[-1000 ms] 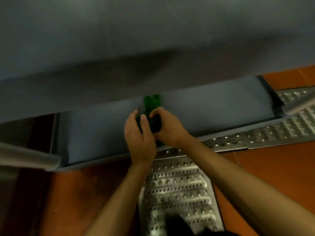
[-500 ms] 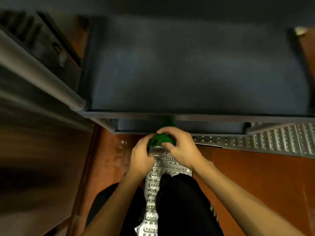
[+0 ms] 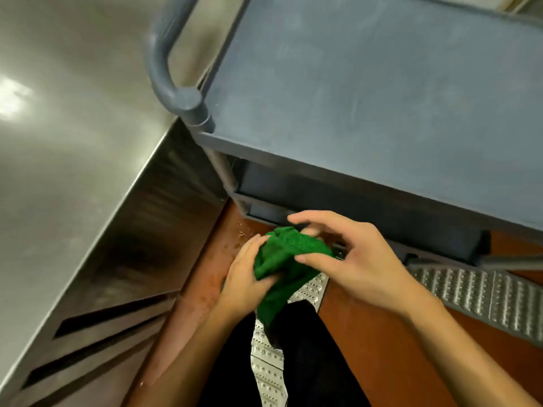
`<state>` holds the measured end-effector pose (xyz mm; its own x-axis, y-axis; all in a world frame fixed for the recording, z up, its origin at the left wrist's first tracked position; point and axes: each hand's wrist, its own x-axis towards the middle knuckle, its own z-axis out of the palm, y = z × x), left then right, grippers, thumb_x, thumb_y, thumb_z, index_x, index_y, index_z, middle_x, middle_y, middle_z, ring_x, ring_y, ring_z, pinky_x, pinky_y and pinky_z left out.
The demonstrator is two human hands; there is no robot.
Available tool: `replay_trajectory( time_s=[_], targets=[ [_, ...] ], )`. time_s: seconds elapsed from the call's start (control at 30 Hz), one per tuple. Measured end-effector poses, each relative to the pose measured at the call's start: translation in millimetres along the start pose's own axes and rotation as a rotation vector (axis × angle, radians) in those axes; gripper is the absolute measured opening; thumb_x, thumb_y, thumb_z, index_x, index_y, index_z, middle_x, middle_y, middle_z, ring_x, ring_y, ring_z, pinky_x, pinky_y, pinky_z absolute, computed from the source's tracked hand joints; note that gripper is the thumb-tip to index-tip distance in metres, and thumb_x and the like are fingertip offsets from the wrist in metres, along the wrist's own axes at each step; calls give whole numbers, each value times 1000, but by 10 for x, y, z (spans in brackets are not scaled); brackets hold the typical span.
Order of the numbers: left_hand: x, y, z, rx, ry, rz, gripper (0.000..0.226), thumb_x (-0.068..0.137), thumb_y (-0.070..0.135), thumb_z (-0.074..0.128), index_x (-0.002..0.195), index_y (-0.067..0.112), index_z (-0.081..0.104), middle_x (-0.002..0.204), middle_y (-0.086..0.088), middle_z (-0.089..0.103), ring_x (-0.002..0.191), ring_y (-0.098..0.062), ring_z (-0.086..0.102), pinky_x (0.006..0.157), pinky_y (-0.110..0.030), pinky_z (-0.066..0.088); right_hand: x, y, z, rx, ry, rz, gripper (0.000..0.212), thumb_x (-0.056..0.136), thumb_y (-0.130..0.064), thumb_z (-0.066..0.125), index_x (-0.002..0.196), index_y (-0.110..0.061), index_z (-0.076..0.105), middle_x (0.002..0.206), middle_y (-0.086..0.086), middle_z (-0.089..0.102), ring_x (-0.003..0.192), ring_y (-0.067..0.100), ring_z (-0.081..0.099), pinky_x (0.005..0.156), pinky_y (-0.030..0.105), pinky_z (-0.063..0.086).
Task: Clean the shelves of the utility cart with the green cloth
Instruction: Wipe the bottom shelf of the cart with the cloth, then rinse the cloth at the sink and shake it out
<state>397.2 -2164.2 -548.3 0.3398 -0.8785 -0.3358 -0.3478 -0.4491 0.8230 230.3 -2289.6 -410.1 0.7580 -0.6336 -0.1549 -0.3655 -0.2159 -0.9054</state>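
Observation:
The green cloth (image 3: 286,259) is bunched up between both hands in front of the grey utility cart (image 3: 382,92). My left hand (image 3: 246,277) grips its lower left side. My right hand (image 3: 349,254) pinches its top with thumb and fingers. The cart's top shelf fills the upper right of the view, bare and dull. Its lower shelves (image 3: 352,212) sit in shadow beneath it, mostly hidden. The cart's curved handle (image 3: 164,63) rises at its left end.
A stainless steel counter (image 3: 64,142) with slotted side panels stands at the left, close to the cart handle. The floor (image 3: 382,333) is orange-red, crossed by perforated metal drain grates (image 3: 484,295). My dark trouser legs (image 3: 293,362) are below the hands.
The hands have drawn the cloth back out from the lower shelf and up in front of the cart. The view has risen from the low shelf to above the top shelf.

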Motion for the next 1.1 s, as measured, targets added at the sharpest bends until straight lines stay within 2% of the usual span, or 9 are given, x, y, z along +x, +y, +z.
replay_trajectory(
  time_s=[0.13,0.27,0.33,0.47,0.63,0.73,0.9,1.03,1.1],
  targets=[
    [-545,340,-389,-54,27,-121,41,76,12,60,111,33,66,105,22,70,103,3,64,90,-30,50,-32,-486,-44,-84,-124,-80,50,84,-17,77,126,-38,61,104,-6,67,103,15,64,90,40,52],
    [-1119,486,-655,-187,99,-239,30,83,32,54,109,36,67,105,8,73,105,-15,68,96,-47,53,8,-689,37,-125,-153,-90,45,87,-23,73,126,-40,59,113,-10,67,109,10,62,94,40,52],
    [-1410,562,-794,-297,166,-295,33,84,27,55,113,34,69,109,4,74,109,-19,68,98,-51,52,31,-747,156,-315,-201,-127,44,89,-25,70,130,-37,56,121,-14,61,114,7,57,98,38,49],
    [-1882,784,-1048,-536,342,-345,29,96,4,55,109,22,74,106,-1,77,104,-19,71,93,-38,55,-109,-793,508,-500,-359,-167,62,89,-29,68,143,-33,39,144,-13,38,131,8,41,109,31,39],
    [-2413,817,-1308,-721,575,-442,32,98,-2,48,85,19,69,71,9,74,72,-10,67,66,-17,53,-492,-838,1141,-518,-566,-279,38,85,-34,73,121,-31,60,120,-14,60,115,5,53,102,32,43],
    [-2893,764,-1422,-907,675,-441,28,101,2,46,90,14,69,82,-2,76,78,-17,70,76,-28,56,-724,-974,1626,-484,-670,-358,65,86,-37,72,144,-33,44,127,-11,58,119,7,51,103,28,40],
    [-3923,606,-1566,-1075,750,-375,25,103,10,44,107,8,69,106,-15,75,102,-28,71,92,-42,55,-1136,-1389,2364,-453,-653,-499,60,86,-41,69,142,-37,46,99,-14,54,97,8,52,89,36,48],
    [-4706,398,-1623,-1140,868,-340,28,104,12,42,110,8,69,108,-13,75,103,-25,72,92,-44,55,-1543,-1740,2914,-363,-786,-546,79,78,-50,68,148,-30,38,130,-11,42,122,10,47,102,32,46],
    [-5057,322,-1654,-1154,912,-340,28,104,13,42,117,5,66,112,-15,74,106,-28,70,94,-46,55,-1709,-1887,3208,-381,-803,-650,60,83,-36,61,140,-23,49,132,-8,48,125,13,48,104,37,45]
  ],
)
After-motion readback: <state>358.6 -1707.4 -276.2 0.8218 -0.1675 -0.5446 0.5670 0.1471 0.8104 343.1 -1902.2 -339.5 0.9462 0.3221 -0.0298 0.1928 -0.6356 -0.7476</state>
